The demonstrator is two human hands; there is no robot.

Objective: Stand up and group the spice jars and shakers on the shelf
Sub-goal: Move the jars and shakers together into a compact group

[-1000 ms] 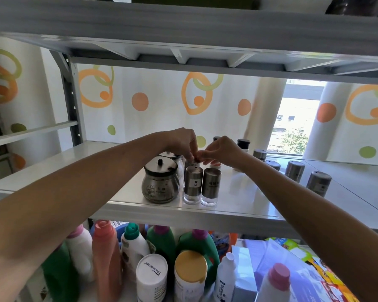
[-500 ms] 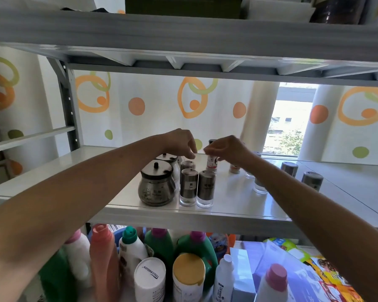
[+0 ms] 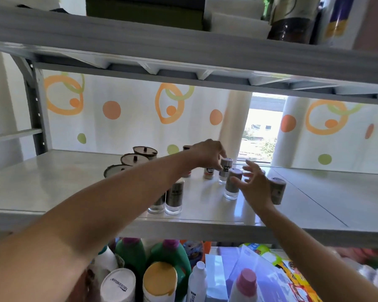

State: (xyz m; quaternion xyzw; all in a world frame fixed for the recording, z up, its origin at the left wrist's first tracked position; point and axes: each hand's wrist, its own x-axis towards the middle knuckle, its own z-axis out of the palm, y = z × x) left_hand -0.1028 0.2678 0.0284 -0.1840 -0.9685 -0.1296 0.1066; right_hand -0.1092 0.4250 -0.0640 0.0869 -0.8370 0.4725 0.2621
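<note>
Spice shakers (image 3: 175, 197) stand up on the grey shelf (image 3: 42, 182) in the middle of the frame. The left hand (image 3: 207, 155) pinches one small shaker (image 3: 225, 171) near the back. The right hand (image 3: 256, 188) is open with its fingers spread, just beside another shaker (image 3: 232, 186). Three round jars with lids (image 3: 133, 160) sit in a row to the left.

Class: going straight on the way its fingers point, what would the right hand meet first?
The right hand would probably meet the near shaker first, depth unclear; the left hand grips the far shaker.
</note>
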